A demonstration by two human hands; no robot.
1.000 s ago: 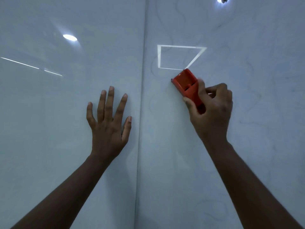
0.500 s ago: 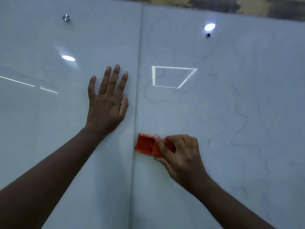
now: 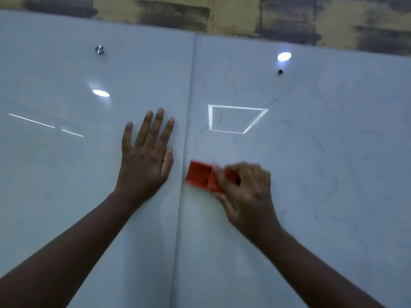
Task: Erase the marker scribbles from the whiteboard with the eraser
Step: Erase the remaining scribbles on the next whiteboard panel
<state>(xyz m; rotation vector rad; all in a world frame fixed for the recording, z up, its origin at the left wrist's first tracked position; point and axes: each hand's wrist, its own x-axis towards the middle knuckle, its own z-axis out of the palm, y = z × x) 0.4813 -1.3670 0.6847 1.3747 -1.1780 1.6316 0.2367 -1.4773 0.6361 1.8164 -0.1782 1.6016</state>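
1. One whiteboard, made of two panels that meet at one vertical seam; one round metal stud near the left panel's top edge.
2. One orange eraser, blurred, lying on the right panel just beside the seam, its long axis roughly level, its free end pointing at the seam.
3. Right hand grips the eraser, fingers curled round it.
4. Left hand lies flat on the left panel beside the seam, fingers straight and pointing up.
5. Several faint scribbles wander over the right panel.

The eraser is noted as bright orange-red. The whiteboard is recorded as pale blue-grey, marked with faint grey scribbles. A silver stud is observed. The wall above is mottled yellow and dark grey.
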